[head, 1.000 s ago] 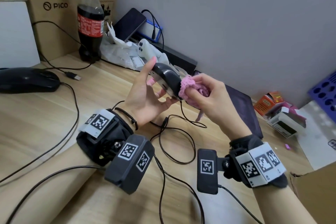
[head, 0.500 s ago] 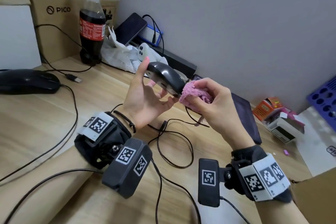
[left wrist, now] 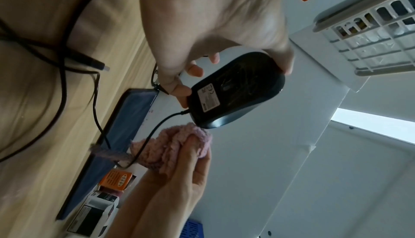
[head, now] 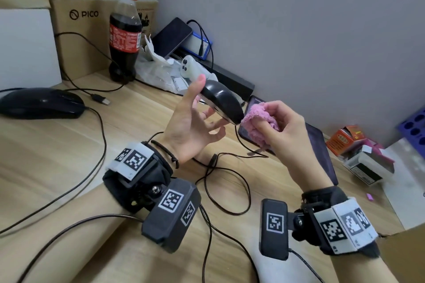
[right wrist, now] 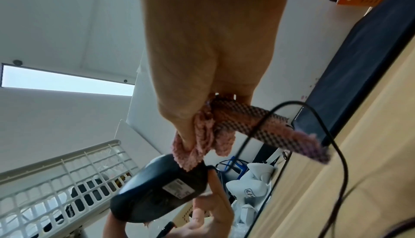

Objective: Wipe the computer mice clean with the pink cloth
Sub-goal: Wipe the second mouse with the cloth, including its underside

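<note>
A glossy black wired computer mouse (head: pixel 222 101) is held up in the air above the light wooden desk (head: pixel 46 151), tilted so that its cable end points down toward the right. The left hand (head: pixel 190 126) grips it between the thumb at the rounded rear end and the fingers along the far side; the left wrist view shows the flat underside with its white label facing that camera. A fluffy pink cloth (head: pixel 257 124), bunched up, is pinched in the curled fingers and thumb of the right hand (head: pixel 287 135) and touches the lower front tip of the mouse, just beside where the thin black cable (head: pixel 243 145) comes out. A woven edge strip of the cloth hangs below the right hand in the right wrist view. The cable drops to the desk and loops between the two wrists. Under the right hand lies a dark flat tablet-like slab (head: pixel 319 145) along the grey wall. A second black mouse (head: pixel 41 103) rests on the desk well apart to the left, with a loose USB plug (head: pixel 101 99) near it. Further back stand a dark cola bottle with a red cap (head: pixel 125 34), a brown cardboard box printed PICO (head: pixel 80 30) and a white controller (head: pixel 190 69). At the right edge lie small orange and white boxes (head: pixel 358 151).
</note>
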`<action>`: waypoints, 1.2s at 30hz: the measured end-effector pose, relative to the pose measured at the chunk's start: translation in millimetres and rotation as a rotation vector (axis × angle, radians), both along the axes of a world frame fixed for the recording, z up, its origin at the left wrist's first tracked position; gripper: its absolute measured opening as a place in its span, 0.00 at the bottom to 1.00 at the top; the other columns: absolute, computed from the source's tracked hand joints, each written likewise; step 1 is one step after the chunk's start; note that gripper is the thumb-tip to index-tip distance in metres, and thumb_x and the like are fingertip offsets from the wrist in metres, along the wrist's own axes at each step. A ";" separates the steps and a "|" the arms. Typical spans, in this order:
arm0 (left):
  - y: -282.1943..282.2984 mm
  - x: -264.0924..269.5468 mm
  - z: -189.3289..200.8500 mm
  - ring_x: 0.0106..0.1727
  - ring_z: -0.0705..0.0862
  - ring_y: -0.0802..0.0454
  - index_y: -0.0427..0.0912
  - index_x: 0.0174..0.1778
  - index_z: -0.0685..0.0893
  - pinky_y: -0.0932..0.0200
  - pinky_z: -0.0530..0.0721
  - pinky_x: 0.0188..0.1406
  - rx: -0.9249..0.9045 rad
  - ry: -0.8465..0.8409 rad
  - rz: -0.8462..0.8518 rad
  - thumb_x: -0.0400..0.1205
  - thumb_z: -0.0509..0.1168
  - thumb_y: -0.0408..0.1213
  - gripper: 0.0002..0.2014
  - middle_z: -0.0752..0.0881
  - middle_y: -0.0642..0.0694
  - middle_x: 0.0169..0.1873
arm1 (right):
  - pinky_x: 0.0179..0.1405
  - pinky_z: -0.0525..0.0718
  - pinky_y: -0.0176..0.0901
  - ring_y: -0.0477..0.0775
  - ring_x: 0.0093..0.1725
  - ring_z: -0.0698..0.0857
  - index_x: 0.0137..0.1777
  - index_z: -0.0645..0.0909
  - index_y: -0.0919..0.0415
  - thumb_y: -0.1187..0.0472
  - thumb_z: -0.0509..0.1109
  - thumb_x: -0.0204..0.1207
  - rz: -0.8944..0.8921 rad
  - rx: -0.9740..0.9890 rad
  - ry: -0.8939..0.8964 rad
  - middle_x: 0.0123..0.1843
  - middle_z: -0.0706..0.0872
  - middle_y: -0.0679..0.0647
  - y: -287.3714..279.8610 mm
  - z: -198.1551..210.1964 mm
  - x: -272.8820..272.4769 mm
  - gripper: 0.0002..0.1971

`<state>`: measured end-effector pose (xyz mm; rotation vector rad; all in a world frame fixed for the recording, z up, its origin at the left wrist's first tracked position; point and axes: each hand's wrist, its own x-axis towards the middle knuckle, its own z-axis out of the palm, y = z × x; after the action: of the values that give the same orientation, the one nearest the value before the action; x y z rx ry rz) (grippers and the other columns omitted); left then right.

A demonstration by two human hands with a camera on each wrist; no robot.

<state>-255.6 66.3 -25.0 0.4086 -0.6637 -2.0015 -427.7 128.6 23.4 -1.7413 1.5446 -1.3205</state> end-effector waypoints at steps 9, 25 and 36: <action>5.7 -9.0 -9.3 0.66 0.81 0.40 0.59 0.69 0.72 0.33 0.82 0.61 -0.124 0.052 -0.053 0.62 0.83 0.48 0.40 0.79 0.39 0.66 | 0.30 0.87 0.42 0.43 0.36 0.87 0.49 0.84 0.50 0.61 0.71 0.79 0.057 0.097 0.110 0.40 0.88 0.46 -1.2 -3.3 2.8 0.04; 10.6 -7.5 -10.2 0.73 0.79 0.39 0.61 0.82 0.57 0.44 0.83 0.64 -0.380 -0.096 -0.161 0.56 0.87 0.50 0.61 0.74 0.33 0.75 | 0.38 0.82 0.32 0.41 0.38 0.85 0.48 0.83 0.55 0.65 0.70 0.79 0.223 0.022 0.151 0.41 0.87 0.43 19.6 20.4 6.2 0.04; 10.1 -10.0 -11.4 0.71 0.78 0.35 0.59 0.83 0.59 0.39 0.76 0.72 -0.543 -0.267 -0.225 0.58 0.86 0.45 0.59 0.73 0.32 0.75 | 0.29 0.86 0.43 0.40 0.35 0.87 0.49 0.84 0.53 0.65 0.66 0.82 0.077 0.140 0.164 0.39 0.88 0.48 16.0 2.9 -10.6 0.07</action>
<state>-265.5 76.4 -36.5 0.2792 -1.4297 -1.8856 -438.3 144.6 26.3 -1.8385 1.5995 -1.0285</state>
